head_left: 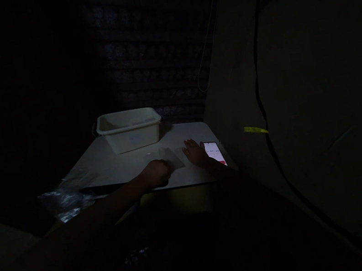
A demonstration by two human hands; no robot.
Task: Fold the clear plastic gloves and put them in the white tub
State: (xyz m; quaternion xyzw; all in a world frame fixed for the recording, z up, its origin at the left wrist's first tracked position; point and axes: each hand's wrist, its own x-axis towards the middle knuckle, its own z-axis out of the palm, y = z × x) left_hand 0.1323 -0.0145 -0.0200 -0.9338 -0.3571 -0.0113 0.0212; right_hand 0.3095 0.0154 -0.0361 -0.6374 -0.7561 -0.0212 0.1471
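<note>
The scene is very dark. My left hand (156, 173) is closed low over the near part of a white tabletop (187, 130), its fingers curled at the left edge of a thin clear plastic sheet (174, 159). Whether that sheet is a flat bag cannot be made out. A long dark object (106, 189) runs along the near edge, partly under my left hand and forearm. My right hand (196, 153) lies flat on the table with its fingers stretched out, to the right of the sheet. Just beside it is a phone (214, 152) with a lit timer screen.
A cream plastic tub (133, 137) stands at the table's back left, with pale contents barely visible. Crumpled clear plastic (65, 203) hangs over the left front corner. On the right, a black cable (258, 90) with a yellow tag (254, 130) runs down the wall.
</note>
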